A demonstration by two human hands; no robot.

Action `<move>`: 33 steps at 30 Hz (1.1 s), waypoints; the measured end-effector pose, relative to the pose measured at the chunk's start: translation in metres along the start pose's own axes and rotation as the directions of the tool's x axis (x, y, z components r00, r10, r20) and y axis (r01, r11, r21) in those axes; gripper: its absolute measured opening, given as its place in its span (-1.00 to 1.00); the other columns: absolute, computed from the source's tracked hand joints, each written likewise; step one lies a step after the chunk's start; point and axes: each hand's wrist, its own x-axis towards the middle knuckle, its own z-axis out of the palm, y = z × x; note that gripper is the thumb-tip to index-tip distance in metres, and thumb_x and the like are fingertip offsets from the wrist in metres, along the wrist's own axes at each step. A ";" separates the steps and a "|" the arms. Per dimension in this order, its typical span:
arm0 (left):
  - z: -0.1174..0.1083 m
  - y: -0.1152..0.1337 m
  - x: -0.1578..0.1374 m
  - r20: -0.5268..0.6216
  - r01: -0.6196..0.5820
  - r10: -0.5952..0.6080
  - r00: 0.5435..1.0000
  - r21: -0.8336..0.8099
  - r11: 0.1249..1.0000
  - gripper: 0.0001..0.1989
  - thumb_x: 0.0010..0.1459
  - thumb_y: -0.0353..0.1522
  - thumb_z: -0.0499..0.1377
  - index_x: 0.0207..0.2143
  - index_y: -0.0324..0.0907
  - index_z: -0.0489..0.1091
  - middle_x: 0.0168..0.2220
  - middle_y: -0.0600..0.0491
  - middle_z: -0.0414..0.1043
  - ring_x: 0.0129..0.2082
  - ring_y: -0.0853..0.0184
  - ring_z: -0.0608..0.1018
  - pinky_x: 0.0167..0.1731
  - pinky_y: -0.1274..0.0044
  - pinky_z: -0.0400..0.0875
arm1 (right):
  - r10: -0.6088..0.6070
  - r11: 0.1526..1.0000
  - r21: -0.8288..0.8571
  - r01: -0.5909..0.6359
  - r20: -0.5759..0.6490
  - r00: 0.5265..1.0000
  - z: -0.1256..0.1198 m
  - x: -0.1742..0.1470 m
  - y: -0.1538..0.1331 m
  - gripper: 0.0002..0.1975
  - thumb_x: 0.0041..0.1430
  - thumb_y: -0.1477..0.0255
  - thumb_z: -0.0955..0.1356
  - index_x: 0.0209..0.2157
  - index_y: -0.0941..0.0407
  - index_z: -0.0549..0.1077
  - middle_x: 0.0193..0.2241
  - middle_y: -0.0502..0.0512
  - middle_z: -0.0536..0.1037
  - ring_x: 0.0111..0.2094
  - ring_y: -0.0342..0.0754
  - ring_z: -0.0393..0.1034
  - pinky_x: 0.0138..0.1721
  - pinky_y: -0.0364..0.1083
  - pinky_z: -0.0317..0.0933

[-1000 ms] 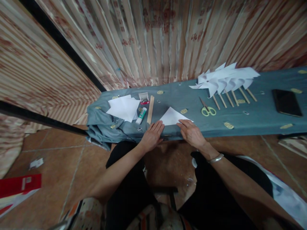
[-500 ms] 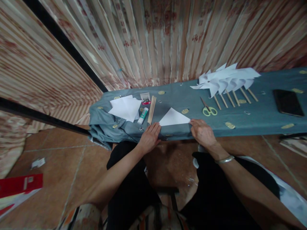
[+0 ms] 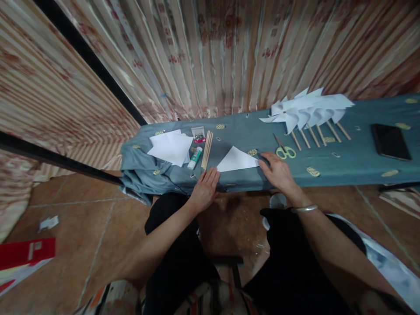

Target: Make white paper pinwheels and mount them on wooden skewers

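A sheet of white paper folded into a triangle (image 3: 236,160) lies on the cloth-covered bench in front of me. My left hand (image 3: 205,189) rests at its left corner, fingers stretched out flat and fingertips touching the edge. At the right corner is my right hand (image 3: 276,171), its thumb against the paper and its fingers spread apart. Left of the triangle lie several thin wooden sticks (image 3: 207,149), a glue stick (image 3: 194,158) and a small open box of pins (image 3: 198,134). Scissors (image 3: 285,151) with green handles lie just beyond my right hand.
Loose white paper sheets (image 3: 172,148) are stacked at the bench's left end. Several paper pinwheels (image 3: 308,111) on sticks lie overlapped at the back right, with a dark phone (image 3: 390,141) further right. A pleated curtain (image 3: 210,57) hangs behind the bench (image 3: 354,168).
My right hand has loosened at the right corner, and its fingers have lifted and spread away from the paper. My left hand stays at the left corner.
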 end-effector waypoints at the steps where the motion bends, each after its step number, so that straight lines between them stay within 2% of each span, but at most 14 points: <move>1: 0.001 0.000 0.000 0.002 -0.001 0.001 1.000 0.003 1.000 -0.30 0.19 -0.35 0.11 0.30 -0.46 -0.02 0.35 -0.32 -0.02 0.38 0.03 0.03 0.30 0.20 0.01 | 0.004 1.000 0.017 -0.004 0.016 1.000 0.004 0.002 0.000 -0.64 0.24 0.27 0.25 -0.08 0.17 0.51 -0.06 0.30 0.57 -0.01 0.18 0.45 0.04 0.17 0.31; 7: 0.003 0.000 -0.001 -0.013 -0.004 0.004 1.000 0.012 1.000 -0.34 0.21 -0.39 0.04 0.31 -0.47 -0.04 0.36 -0.31 -0.04 0.39 0.04 0.00 0.31 0.18 -0.02 | 0.081 0.990 0.113 -0.083 0.018 0.997 0.018 0.013 -0.001 -0.77 0.11 0.33 0.33 -0.26 0.09 0.58 -0.10 0.20 0.60 -0.08 0.14 0.50 -0.02 0.14 0.34; 14: 0.009 0.000 -0.003 -0.031 -0.002 0.003 1.000 0.007 1.000 -0.38 0.22 -0.47 -0.04 0.32 -0.44 -0.05 0.36 -0.30 -0.04 0.39 0.08 -0.02 0.31 0.18 0.01 | 0.175 0.908 0.383 -0.170 0.022 0.984 0.018 0.016 0.001 -0.86 0.02 0.35 0.36 -0.41 0.06 0.57 -0.20 0.11 0.64 -0.13 0.10 0.52 -0.01 0.13 0.33; 18: 0.012 0.003 -0.005 -0.093 0.040 -0.044 0.995 -0.049 0.998 -0.34 0.22 -0.48 -0.05 0.35 -0.37 -0.16 0.38 -0.31 -0.12 0.40 0.10 -0.12 0.30 0.12 0.00 | 0.243 0.852 0.478 -0.213 0.001 0.970 0.011 0.017 0.008 -0.85 -0.02 0.30 0.40 -0.43 0.07 0.57 -0.20 0.12 0.64 -0.15 0.10 0.53 -0.02 0.14 0.34; 24: -0.007 0.001 -0.004 -0.228 0.040 -0.098 0.969 -0.246 0.969 -0.29 0.32 -0.33 -0.07 0.37 -0.28 -0.40 0.40 -0.33 -0.22 0.41 0.14 -0.18 0.31 0.15 0.00 | 0.286 0.753 0.606 -0.256 0.049 0.957 -0.002 0.023 0.017 -0.80 -0.08 0.25 0.44 -0.41 0.07 0.58 -0.10 0.16 0.61 -0.05 0.12 0.49 0.03 0.15 0.30; 26: -0.011 -0.003 0.001 -0.269 0.053 -0.146 0.952 -0.323 0.945 -0.27 0.34 -0.27 -0.07 0.37 -0.27 -0.43 0.40 -0.32 -0.21 0.41 0.16 -0.13 0.32 0.20 0.02 | 0.300 0.709 0.651 -0.270 0.067 0.951 -0.006 0.025 0.017 -0.77 -0.12 0.23 0.47 -0.42 0.07 0.59 -0.08 0.18 0.60 -0.02 0.15 0.47 0.08 0.18 0.25; 29: -0.011 -0.008 0.017 -0.275 0.141 -0.292 0.916 -0.462 0.876 -0.30 0.36 -0.25 -0.10 0.38 -0.22 -0.43 0.40 -0.25 -0.14 0.39 0.21 0.00 0.30 0.27 0.11 | 0.314 0.647 0.707 -0.286 0.095 0.945 -0.013 0.028 0.013 -0.75 -0.16 0.22 0.50 -0.43 0.07 0.60 -0.07 0.19 0.60 0.03 0.16 0.44 0.13 0.20 0.20; 32: -0.008 -0.015 0.042 -0.201 0.227 -0.455 0.868 -0.653 0.722 -0.36 0.38 -0.30 -0.15 0.38 -0.16 -0.42 0.35 -0.19 0.04 0.33 0.27 0.17 0.25 0.32 0.23 | 0.303 0.587 0.757 -0.288 0.125 0.945 -0.020 0.030 0.008 -0.75 -0.18 0.23 0.52 -0.42 0.06 0.60 -0.06 0.17 0.60 0.05 0.14 0.43 0.13 0.17 0.21; 33: -0.008 -0.019 0.052 -0.159 0.237 -0.477 0.864 -0.709 0.664 -0.38 0.39 -0.31 -0.16 0.38 -0.15 -0.40 0.34 -0.18 0.08 0.32 0.29 0.20 0.23 0.34 0.26 | 0.300 0.569 0.770 -0.288 0.131 0.945 -0.022 0.031 0.006 -0.75 -0.18 0.23 0.53 -0.42 0.06 0.60 -0.06 0.16 0.60 0.05 0.13 0.43 0.12 0.16 0.22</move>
